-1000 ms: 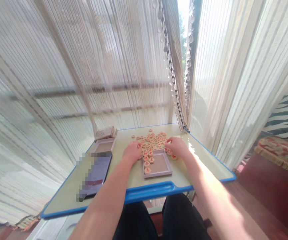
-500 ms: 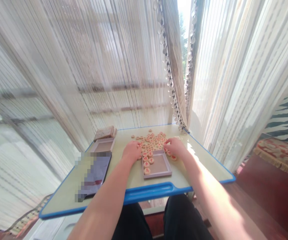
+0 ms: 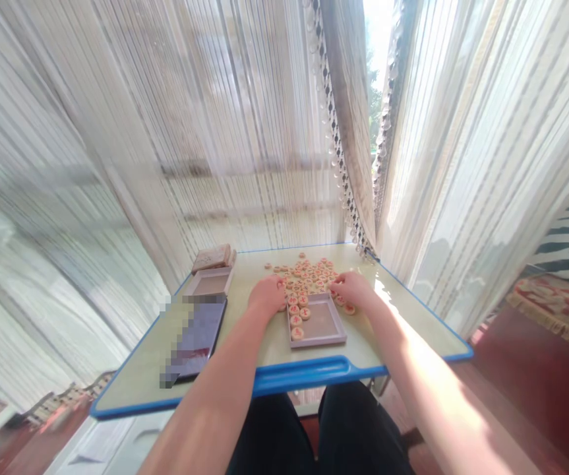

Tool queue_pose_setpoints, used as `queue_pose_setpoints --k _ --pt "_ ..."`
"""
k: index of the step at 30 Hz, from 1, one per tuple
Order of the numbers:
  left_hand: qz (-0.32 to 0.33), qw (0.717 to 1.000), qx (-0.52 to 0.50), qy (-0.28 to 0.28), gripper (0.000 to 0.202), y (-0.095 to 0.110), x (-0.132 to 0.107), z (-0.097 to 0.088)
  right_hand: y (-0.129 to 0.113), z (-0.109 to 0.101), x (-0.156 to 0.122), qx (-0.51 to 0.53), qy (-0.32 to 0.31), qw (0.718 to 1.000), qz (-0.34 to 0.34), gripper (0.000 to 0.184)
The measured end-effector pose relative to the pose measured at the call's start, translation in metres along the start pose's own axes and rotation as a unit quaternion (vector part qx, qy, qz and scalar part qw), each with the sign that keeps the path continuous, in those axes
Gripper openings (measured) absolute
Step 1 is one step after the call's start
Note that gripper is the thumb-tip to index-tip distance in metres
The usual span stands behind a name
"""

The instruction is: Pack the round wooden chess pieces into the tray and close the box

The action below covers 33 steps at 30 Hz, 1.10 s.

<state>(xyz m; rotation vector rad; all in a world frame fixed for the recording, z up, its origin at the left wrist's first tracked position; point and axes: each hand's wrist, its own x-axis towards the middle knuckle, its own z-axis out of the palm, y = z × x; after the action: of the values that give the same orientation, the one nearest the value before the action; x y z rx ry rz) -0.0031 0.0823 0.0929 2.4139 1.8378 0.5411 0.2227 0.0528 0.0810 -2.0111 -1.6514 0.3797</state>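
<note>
Round wooden Chinese chess pieces [image 3: 308, 269] with red and dark characters lie in a loose heap on the table. In front of them sits a shallow open box [image 3: 321, 323], with several pieces [image 3: 296, 320] laid along its left side. My left hand [image 3: 267, 295] is at the heap's left edge near the box's far left corner, fingers curled in on a piece that is mostly hidden. My right hand [image 3: 355, 290] is at the heap's right edge, thumb and fingertips pinched at a piece. More pieces [image 3: 348, 309] lie just below it.
A second shallow box part [image 3: 209, 284] stands at the back left, with a closed box [image 3: 212, 257] behind it. A dark tablet [image 3: 198, 336], partly pixelated, lies at the left. The pale table has a blue rim [image 3: 308, 376]. Curtains [image 3: 259, 165] hang close behind.
The view has shifted slightly, so the table and its contents sit a little further right. Both hands stay at the same edges of the heap, and the boxed pieces look the same.
</note>
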Motion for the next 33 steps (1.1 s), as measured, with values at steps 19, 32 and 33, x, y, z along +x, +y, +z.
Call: queue_pose_setpoints --k 19,32,33 --pt "0.072 0.997 -0.035 0.018 0.034 -0.001 0.000 0.003 -0.003 -0.002 0.000 0.019 0.050 0.998 -0.025 0.027" --pt "0.125 0.981 -0.146 0.021 0.029 0.008 -0.006 0.001 -0.016 -0.011 -0.015 0.010 0.089 0.983 -0.162 0.029" --pt "0.129 0.980 -0.147 0.021 0.029 0.009 -0.007 0.001 -0.017 -0.011 -0.015 0.008 0.087 0.983 -0.162 0.028"
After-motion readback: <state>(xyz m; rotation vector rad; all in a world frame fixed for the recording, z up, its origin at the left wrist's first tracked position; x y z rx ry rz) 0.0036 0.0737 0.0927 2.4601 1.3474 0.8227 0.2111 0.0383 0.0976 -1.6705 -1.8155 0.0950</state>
